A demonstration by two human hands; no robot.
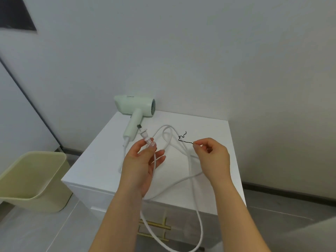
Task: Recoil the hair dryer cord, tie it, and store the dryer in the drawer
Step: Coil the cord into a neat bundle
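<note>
Bin: a pale yellow-green waste bin (32,180) stands on the floor at 9 o'clock of the cabinet, just beside its left side.
Cabinet: a white cabinet (101,160) stands against the wall; brass drawer handles (154,224) show on its front at 6 o'clock, partly behind the cord.
Hair dryer: the pale green hair dryer (134,108) lies on the cabinet top at its 11 o'clock corner, handle pointing toward 7 o'clock, rear grille facing right.
Left hand: the left hand (141,164) reaches in from 6 o'clock, palm turned up and inward, thumb and forefinger pinched on the plug (145,138), whose prongs point toward 11 o'clock; the other fingers are spread loose.
Cord: the white cord (190,166) lies uncoiled, looping over the top between the hands and hanging down past the front edge at 6 o'clock.
Twist tie: a thin black twist tie (184,140) sticks out toward 10 o'clock from the right fingertips, lifted above the cord.
Right hand: the right hand (212,157) comes in from 5 o'clock, back upward, thumb and forefinger closed on the tie's end, remaining fingers curled.
</note>
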